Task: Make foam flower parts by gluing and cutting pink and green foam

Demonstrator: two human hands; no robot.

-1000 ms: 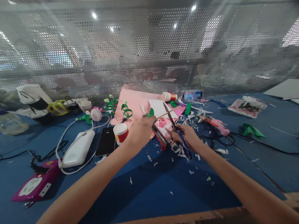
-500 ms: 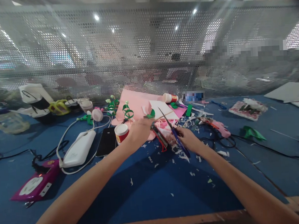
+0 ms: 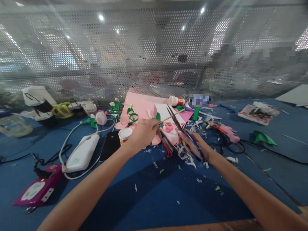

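My left hand pinches a thin wooden stick that points right. My right hand holds scissors with dark blue handles; fingers are around the loops. The scissor blades are spread and point up and away, crossing the stick near its far end. Whether they touch it I cannot tell. Beneath the hands lie a red-and-dark tool, pink-patterned scraps and white paper cuttings. Close behind my left hand is a green paper piece.
Pink sheets lie at the back, beside a paper cup on its side. Left of my hands are another cup, a black phone, a white power bank and a purple power strip. A pink glue gun lies right.
The scissor blades have opened from nearly together, and the scissors have turned and shifted slightly right. The stick now shows more plainly between the hands. My left hand has barely moved.
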